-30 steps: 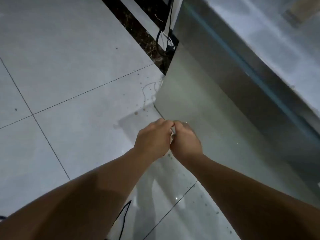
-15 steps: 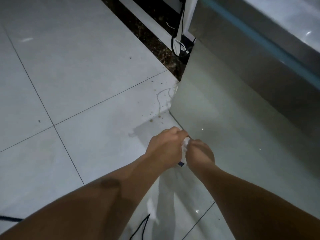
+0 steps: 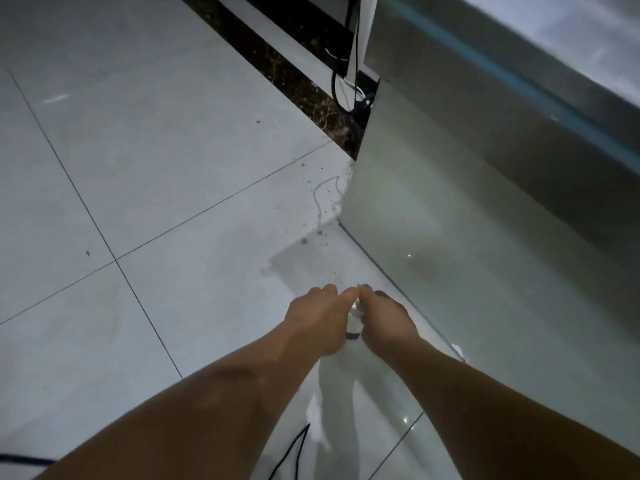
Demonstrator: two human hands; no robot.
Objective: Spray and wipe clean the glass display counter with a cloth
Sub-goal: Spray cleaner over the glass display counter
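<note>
crumpled white cloth (image 3: 355,315), gripped by curled left hand (image 3: 320,322) and right hand (image 3: 385,323), beside smooth glass counter (image 3: 485,237)

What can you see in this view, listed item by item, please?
floor tiles: several, pale grey, left and centre
strip: one, dark brown, across the floor at top
counter: one, glass with a teal band, right
cables: a few, black and white, at the counter's far corner
cords: two, black, bottom edge
specks: several, brown, near the counter's corner
cloth: one, white with dark edge, gripped between the hands
left hand, right hand: two, bare, centre
</note>
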